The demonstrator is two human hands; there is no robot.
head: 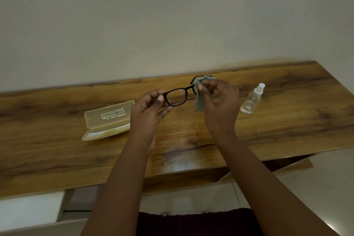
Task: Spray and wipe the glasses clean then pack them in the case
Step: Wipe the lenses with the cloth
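We see the left hand pinching the left end of the black glasses, thumb and fingers curled round the frame by the hinge, so the pair is held up above the wooden table rather than lying on it. The right hand pinches a pale green cloth between thumb and fingers and presses it over the right lens; that lens is hidden behind the cloth and fingers, while the left lens shows clear within its rim. A loose corner of the cloth hangs down below the frame. One temple arm shows behind the cloth on the far side.

To the left of the left hand, on the table, we find the translucent yellowish case, its lid open and tipped back, printed lettering on the lid. To the right of the right hand, a clear spray bottle with a white cap rests on the table, apart from both hands. A plain pale wall stands beyond the far edge of the table.
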